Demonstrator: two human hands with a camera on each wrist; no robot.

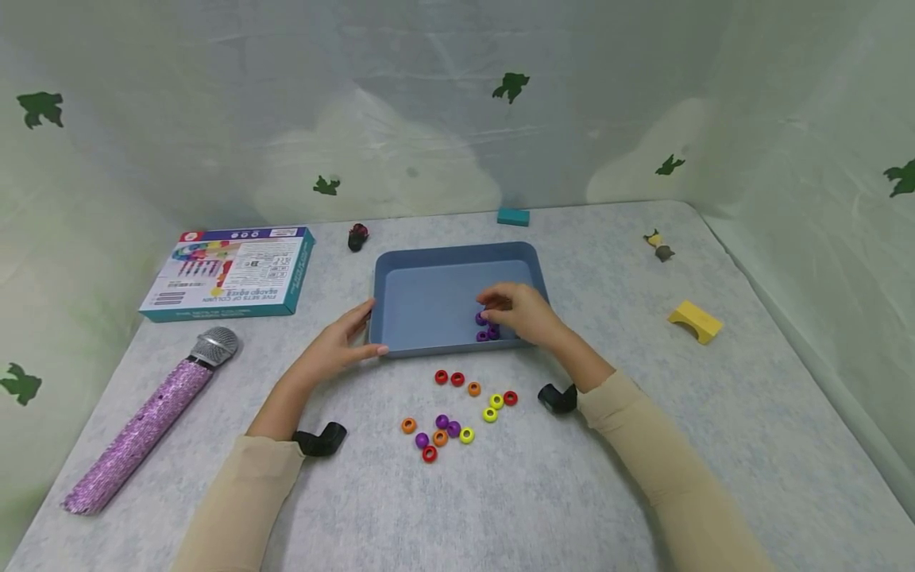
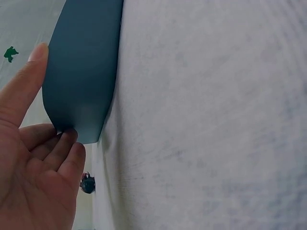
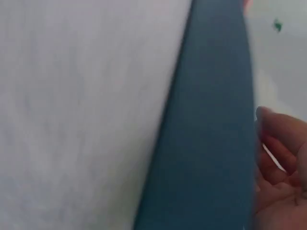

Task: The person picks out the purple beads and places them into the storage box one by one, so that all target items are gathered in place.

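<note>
A blue-grey shallow tray [image 1: 439, 302] lies on the table. My left hand [image 1: 332, 349] spans the tray's near left corner, the thumb on the near rim and the other fingers along the left wall. In the left wrist view, the fingertips [image 2: 69, 134] touch the wall. My right hand [image 1: 529, 314] is over the tray's near right part with bent fingers. Its thumb and index tips are right by a purple bead [image 1: 481, 318]; whether they pinch it is unclear. Other purple beads [image 1: 483, 336] lie below the hand in the tray. The right wrist view is blurred.
Red, orange, yellow and purple beads [image 1: 453, 430] lie scattered in front of the tray. A boxed set [image 1: 236, 274] and a glittery microphone [image 1: 157, 421] are at left. A teal block [image 1: 513, 217] is behind the tray. A yellow arch block [image 1: 696, 322] and a small figure [image 1: 658, 245] are at right.
</note>
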